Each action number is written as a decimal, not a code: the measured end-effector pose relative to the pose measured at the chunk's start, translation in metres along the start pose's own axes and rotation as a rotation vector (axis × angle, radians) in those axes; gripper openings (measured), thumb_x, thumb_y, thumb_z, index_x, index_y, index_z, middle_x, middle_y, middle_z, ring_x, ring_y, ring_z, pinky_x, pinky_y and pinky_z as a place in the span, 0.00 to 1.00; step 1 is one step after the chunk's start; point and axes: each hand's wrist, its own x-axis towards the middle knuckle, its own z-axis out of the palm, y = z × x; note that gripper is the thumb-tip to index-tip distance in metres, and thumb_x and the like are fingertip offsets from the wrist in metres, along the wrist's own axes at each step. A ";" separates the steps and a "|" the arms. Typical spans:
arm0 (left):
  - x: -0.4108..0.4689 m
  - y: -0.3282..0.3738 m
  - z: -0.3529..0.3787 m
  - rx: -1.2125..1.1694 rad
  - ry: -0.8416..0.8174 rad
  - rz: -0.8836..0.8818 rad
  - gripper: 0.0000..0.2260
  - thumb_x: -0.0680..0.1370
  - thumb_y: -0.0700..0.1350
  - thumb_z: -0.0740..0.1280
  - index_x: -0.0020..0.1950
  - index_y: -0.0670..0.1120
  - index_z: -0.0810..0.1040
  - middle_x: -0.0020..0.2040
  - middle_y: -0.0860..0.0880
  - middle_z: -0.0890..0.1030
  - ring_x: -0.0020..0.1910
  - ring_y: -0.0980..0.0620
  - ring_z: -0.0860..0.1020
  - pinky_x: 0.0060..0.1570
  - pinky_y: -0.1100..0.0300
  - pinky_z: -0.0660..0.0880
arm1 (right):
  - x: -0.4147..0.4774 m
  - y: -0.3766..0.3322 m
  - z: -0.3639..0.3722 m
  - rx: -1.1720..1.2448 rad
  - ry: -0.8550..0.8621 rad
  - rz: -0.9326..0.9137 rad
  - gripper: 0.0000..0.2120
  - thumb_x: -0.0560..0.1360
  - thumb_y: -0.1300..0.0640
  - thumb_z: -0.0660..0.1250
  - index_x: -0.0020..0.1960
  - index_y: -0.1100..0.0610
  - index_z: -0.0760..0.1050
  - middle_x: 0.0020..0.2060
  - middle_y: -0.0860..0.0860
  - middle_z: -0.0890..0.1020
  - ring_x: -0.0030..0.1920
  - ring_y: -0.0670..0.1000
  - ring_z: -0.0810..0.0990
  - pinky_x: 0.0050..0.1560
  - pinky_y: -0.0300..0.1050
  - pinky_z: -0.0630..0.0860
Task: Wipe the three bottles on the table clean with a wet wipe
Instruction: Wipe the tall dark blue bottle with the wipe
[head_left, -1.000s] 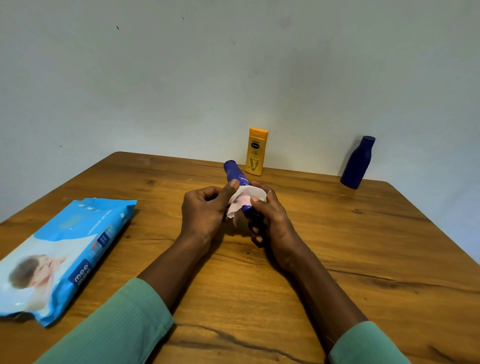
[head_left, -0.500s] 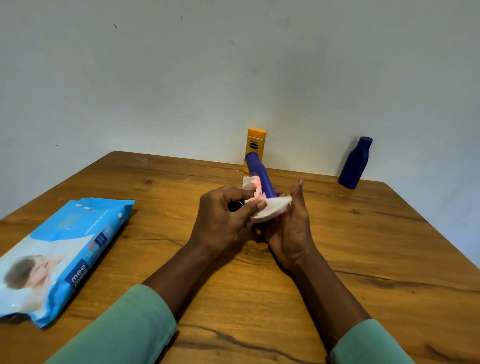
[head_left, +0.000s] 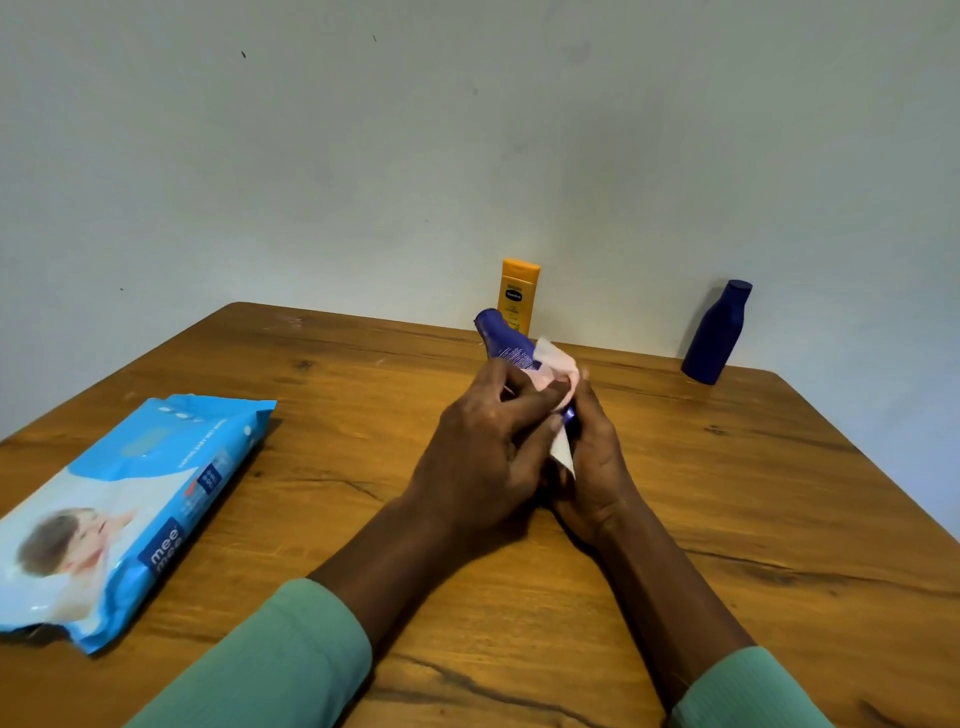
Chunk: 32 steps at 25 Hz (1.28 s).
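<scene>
Above the middle of the table I hold a small blue bottle (head_left: 501, 338), its top leaning up and to the left. A white wet wipe (head_left: 557, 364) is wrapped round its middle. My left hand (head_left: 483, 457) grips the wipe against the bottle, fingers curled over it. My right hand (head_left: 595, 457) grips the bottle's lower end, which is hidden between the palms. A yellow bottle (head_left: 519, 293) stands upright at the far edge by the wall. A tall dark blue bottle (head_left: 719, 332) stands at the far right, leaning toward the wall.
A blue pack of wet wipes (head_left: 130, 509) lies flat at the left of the wooden table (head_left: 779, 519). The table's far edge meets a pale wall. Green sleeves cover both forearms at the bottom of the view.
The small blue bottle has tipped from nearly upright to leaning left. My left hand has slid the wipe along it, and both hands have closed tighter together.
</scene>
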 end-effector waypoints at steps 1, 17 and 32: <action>0.001 0.001 0.004 0.010 0.008 0.020 0.19 0.83 0.53 0.65 0.74 0.53 0.75 0.57 0.50 0.74 0.52 0.58 0.75 0.50 0.67 0.78 | -0.001 -0.001 0.001 0.017 0.031 0.005 0.27 0.83 0.33 0.55 0.57 0.49 0.86 0.53 0.57 0.88 0.51 0.55 0.89 0.47 0.51 0.86; 0.004 -0.001 0.010 -0.414 0.316 -0.617 0.13 0.82 0.51 0.68 0.66 0.51 0.81 0.53 0.53 0.86 0.48 0.58 0.85 0.43 0.61 0.85 | 0.005 0.008 0.001 -0.406 0.022 -0.009 0.32 0.82 0.30 0.53 0.63 0.56 0.77 0.35 0.54 0.76 0.28 0.47 0.69 0.28 0.42 0.67; 0.012 -0.020 0.000 -0.200 0.207 -0.695 0.21 0.85 0.61 0.53 0.47 0.50 0.77 0.39 0.50 0.82 0.34 0.56 0.81 0.27 0.68 0.72 | 0.001 0.011 0.014 -0.481 0.040 0.063 0.32 0.82 0.31 0.52 0.68 0.57 0.74 0.38 0.54 0.82 0.32 0.50 0.79 0.32 0.44 0.75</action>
